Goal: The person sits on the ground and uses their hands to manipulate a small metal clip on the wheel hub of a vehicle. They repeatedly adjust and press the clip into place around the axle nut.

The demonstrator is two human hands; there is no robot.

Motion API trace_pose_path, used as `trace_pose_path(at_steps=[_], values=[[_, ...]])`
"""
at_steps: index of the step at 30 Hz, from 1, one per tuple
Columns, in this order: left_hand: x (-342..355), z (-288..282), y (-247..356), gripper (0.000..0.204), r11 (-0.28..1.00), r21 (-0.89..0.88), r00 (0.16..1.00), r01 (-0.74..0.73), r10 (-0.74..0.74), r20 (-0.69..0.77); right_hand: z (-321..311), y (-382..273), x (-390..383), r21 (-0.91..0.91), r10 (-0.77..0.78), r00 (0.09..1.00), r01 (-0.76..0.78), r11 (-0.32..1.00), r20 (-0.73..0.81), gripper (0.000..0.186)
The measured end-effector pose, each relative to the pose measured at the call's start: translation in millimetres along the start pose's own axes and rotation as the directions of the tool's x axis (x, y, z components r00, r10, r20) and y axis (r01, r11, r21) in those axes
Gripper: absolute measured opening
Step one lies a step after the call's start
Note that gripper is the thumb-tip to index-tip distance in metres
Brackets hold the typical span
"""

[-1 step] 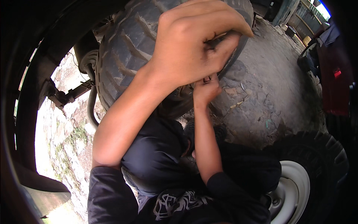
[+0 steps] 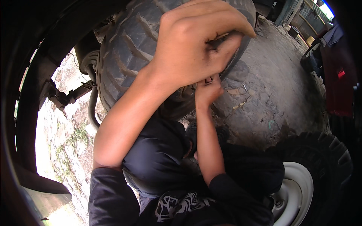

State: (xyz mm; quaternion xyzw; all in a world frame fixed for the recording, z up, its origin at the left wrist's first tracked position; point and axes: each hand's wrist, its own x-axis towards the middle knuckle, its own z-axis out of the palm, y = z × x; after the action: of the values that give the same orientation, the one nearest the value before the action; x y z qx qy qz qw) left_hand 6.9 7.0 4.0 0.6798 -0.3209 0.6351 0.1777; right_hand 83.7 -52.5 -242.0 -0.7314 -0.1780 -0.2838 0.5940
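A large black tyre (image 2: 126, 49) with deep, dusty lugs stands in front of me. My left hand (image 2: 200, 45) is raised before it, back of the hand toward me. Its fingers curl round toward the thumb, and whatever they grip is hidden. Just below it, my right hand (image 2: 209, 91) is closed in a fist near the wheel's shadowed hub area. I cannot make out what it holds. The left hand and wrist cover much of the tyre's middle.
A second tyre (image 2: 324, 162) with a white rim (image 2: 301, 180) is at the lower right. Dark metal linkage (image 2: 64, 96) and a curved hose (image 2: 93, 107) lie left of the big tyre. Stones and debris (image 2: 241, 101) litter the dirt floor. A dark red panel (image 2: 341, 90) stands at right.
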Motion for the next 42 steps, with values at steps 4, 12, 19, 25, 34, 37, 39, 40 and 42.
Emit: trace_pose_path(at_steps=[4,12,19,25,34,37,39,40,42], values=[[0,-1,6,0.024,0.999,0.013,0.998,0.047,-0.048,0.048,-2,8,-4,0.017,-0.048,0.999,0.048,0.999,0.001,0.016],[-2,6,-8,0.026,0.999,-0.053,1.000,-0.007,0.007,-0.012,11,-6,1,0.032,-0.055,0.996,0.057,0.998,-0.065,0.012],[1,-1,1,0.026,0.998,-0.027,0.997,0.057,-0.056,0.050,13,2,-9,0.220,0.041,0.999,-0.035,0.975,-0.022,0.012],[-2,0,-3,0.026,0.999,-0.049,1.000,0.024,-0.024,-0.002,6,-14,9,0.076,-0.004,1.000,0.006,0.997,-0.024,0.014],[1,0,1,0.025,0.999,-0.026,0.998,0.037,-0.038,-0.047,13,-7,15,-0.037,0.034,0.994,-0.038,0.999,-0.104,0.010],[-2,2,-3,0.025,0.997,-0.072,0.997,0.039,-0.044,-0.066,12,-17,8,0.071,0.048,0.996,-0.043,0.997,-0.076,0.011],[0,2,-2,0.024,0.995,-0.076,0.997,0.059,-0.063,-0.046,11,-23,6,0.146,0.078,0.995,-0.069,0.987,-0.059,0.012],[0,0,0,0.023,0.997,-0.038,0.997,0.073,-0.074,-0.012,11,-23,6,0.152,0.076,0.995,-0.067,0.986,-0.057,0.013],[4,-5,7,0.021,0.994,0.064,0.992,0.093,-0.098,0.082,9,-18,-1,0.118,0.082,0.996,-0.079,0.990,-0.025,0.016]])
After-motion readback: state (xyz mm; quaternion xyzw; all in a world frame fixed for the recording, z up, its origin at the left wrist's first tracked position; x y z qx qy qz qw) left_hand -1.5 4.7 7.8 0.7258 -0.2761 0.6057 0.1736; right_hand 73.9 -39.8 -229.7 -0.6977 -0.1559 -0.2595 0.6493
